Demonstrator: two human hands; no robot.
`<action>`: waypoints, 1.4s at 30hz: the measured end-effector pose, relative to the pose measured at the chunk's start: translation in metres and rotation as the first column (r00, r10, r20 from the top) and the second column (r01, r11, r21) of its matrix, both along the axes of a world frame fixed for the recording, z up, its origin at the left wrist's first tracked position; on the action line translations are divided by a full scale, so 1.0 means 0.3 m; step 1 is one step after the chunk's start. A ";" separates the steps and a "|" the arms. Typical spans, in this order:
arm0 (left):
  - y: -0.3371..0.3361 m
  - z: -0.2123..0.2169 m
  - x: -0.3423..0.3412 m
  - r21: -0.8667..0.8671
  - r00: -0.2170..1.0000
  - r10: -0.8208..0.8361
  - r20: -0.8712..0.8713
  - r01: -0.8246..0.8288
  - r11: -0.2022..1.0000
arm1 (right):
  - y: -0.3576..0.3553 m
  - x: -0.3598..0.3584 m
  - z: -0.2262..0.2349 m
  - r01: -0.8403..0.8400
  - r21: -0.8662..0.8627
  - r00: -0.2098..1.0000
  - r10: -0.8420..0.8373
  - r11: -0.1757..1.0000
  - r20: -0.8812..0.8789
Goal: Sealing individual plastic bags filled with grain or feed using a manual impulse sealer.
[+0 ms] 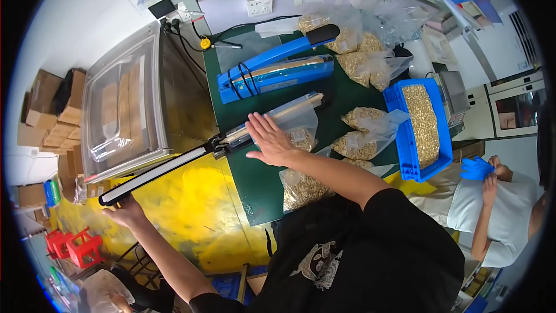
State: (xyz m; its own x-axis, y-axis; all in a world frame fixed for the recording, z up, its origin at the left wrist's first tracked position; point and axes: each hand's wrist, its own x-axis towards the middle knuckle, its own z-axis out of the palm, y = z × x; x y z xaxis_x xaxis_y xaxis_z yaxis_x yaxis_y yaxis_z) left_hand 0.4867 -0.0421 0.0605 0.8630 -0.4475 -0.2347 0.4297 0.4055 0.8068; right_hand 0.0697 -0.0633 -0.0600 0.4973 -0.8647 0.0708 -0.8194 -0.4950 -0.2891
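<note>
At the table's left side, a hand impulse sealer (240,136) lies with its long hinged arm (156,175) swung wide open beyond the table edge. My left hand (127,213) grips the far end of that arm, its fingers partly hidden behind it. My right hand (269,139) lies flat, fingers stretched, over the sealer's bed and the mouth of a clear plastic bag (307,122). Small gold-tan pieces, too small to name, fill the bag's lower part. Below my right forearm sits another filled clear bag (304,188), near the table's front edge.
A second, blue sealer (275,75) with black cord around it lies behind. Filled bags (359,133) are on the green table (243,185), beside a blue bin (412,171) of loose pieces. A clear-lidded machine (124,98) stands left. A co-worker (492,197) holding blue gloves is at right.
</note>
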 end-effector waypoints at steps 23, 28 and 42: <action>-0.050 -0.442 -0.962 0.665 0.372 -0.923 -0.096 0.714 0.219 | -0.061 -0.404 0.016 0.074 -0.108 0.996 -0.079 0.991 -0.039; -0.047 -0.427 -0.987 0.575 0.425 -0.889 -0.167 0.775 0.262 | -0.058 -0.417 0.018 0.219 -0.148 0.975 -0.222 0.964 -0.002; 0.050 -0.464 -0.972 0.454 0.634 -0.757 -0.161 0.728 0.514 | -0.074 -0.031 0.105 -0.142 -0.044 0.988 0.144 0.989 0.062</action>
State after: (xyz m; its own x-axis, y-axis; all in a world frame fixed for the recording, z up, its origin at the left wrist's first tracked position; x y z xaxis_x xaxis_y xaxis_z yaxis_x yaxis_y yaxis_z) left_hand 0.1951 -0.0270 -0.0788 0.2823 -0.7878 -0.5475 0.3574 -0.4433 0.8221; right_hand 0.0604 -0.0854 -0.0287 0.6090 -0.7808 0.1395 -0.7195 -0.6178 -0.3171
